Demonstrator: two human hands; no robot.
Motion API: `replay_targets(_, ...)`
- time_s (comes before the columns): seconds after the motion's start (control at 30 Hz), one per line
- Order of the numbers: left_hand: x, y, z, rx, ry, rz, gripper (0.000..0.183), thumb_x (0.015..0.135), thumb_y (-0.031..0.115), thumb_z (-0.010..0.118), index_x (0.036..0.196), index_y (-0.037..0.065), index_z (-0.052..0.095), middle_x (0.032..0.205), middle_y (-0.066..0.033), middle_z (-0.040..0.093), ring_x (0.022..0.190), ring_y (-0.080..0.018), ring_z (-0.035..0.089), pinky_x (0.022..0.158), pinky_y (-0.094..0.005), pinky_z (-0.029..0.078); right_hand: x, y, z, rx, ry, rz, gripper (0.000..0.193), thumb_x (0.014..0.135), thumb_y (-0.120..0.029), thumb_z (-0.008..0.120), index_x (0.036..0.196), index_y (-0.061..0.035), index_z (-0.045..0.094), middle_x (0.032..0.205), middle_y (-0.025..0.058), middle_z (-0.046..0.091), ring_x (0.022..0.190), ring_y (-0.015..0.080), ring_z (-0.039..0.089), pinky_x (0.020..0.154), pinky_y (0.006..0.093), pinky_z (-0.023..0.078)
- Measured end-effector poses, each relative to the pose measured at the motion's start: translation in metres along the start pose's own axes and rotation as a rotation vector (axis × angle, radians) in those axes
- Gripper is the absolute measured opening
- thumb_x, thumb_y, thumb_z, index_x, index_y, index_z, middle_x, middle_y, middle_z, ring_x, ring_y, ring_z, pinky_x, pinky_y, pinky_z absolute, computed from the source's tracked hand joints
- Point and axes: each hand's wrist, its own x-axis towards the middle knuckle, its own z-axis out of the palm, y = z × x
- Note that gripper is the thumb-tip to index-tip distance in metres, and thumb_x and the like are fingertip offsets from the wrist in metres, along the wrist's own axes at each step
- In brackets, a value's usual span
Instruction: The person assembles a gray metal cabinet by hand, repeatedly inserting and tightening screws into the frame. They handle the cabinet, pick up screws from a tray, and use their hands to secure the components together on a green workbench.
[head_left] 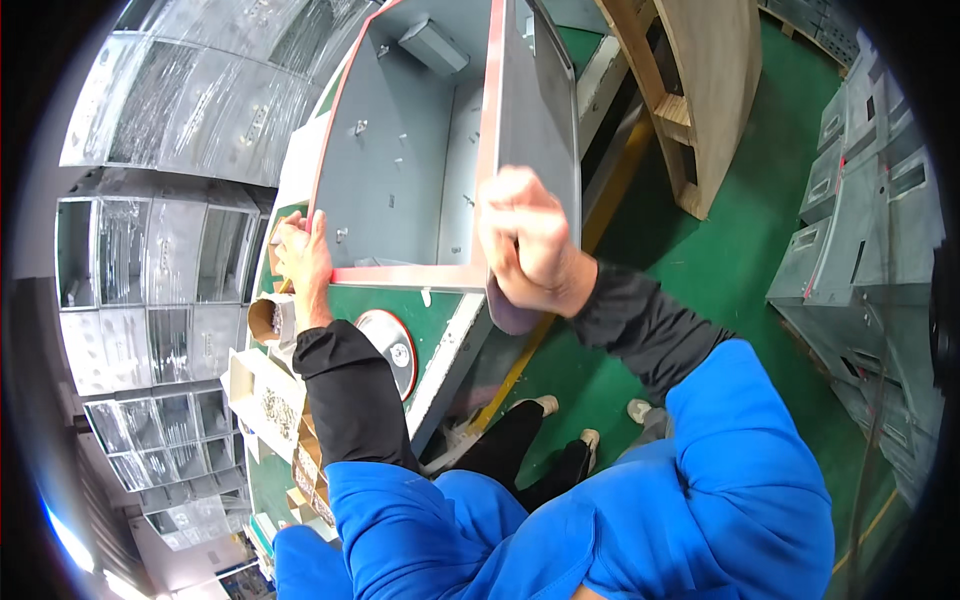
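A grey metal cabinet (395,170) lies in front of me with its hollow inside facing up, small studs and clips on its walls. A pink-red strip (492,90) runs along its rim. My left hand (303,252) grips the rim at the near left corner, fingers outside and thumb up. At the near right corner my right hand (528,240) is closed in a fist beside the rim, slightly smeared by motion. Whatever it holds is hidden. Just below that fist shows a rounded mauve-grey thing (512,310), whose kind I cannot make out.
On the green-topped table (440,320) are a round red-edged disc (390,345), a cardboard roll (264,319) and a box of small parts (280,408). Wrapped metal cabinets (160,250) are stacked left, grey cabinets (870,200) right. A curved wooden piece (710,90) stands far right.
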Motion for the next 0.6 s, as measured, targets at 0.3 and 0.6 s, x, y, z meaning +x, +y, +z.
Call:
replay_targets(0.3, 0.003, 0.012, 0.004, 0.003, -0.004, 0.041, 0.062, 0.083, 0.057, 0.051, 0.124, 0.010, 0.044, 0.119, -0.0091, 0.055, 0.118, -0.0337, 0.039, 0.098, -0.0511, 0.022, 0.024, 0.018, -0.003, -0.141, 0.051, -0.024, 0.027, 0.076, 0.003, 0.059, 0.093, -0.0076, 0.041, 0.078, 0.0080, 0.051, 0.069, 0.0238, 0.059, 0.059, 0.0351, 0.047)
replay_targets(0.6, 0.000, 0.023, 0.001, -0.016, -0.003, 0.026, 0.063, 0.083, 0.055, 0.052, 0.125, 0.009, 0.044, 0.121, -0.0091, 0.054, 0.118, -0.0337, 0.040, 0.099, -0.0502, 0.021, 0.037, 0.029, -0.006, -0.057, 0.169, 0.101, 0.015, 0.076, 0.002, 0.056, 0.085, -0.0060, 0.046, 0.080, 0.0101, 0.053, 0.071, 0.0292, 0.056, 0.060, 0.0377, 0.045)
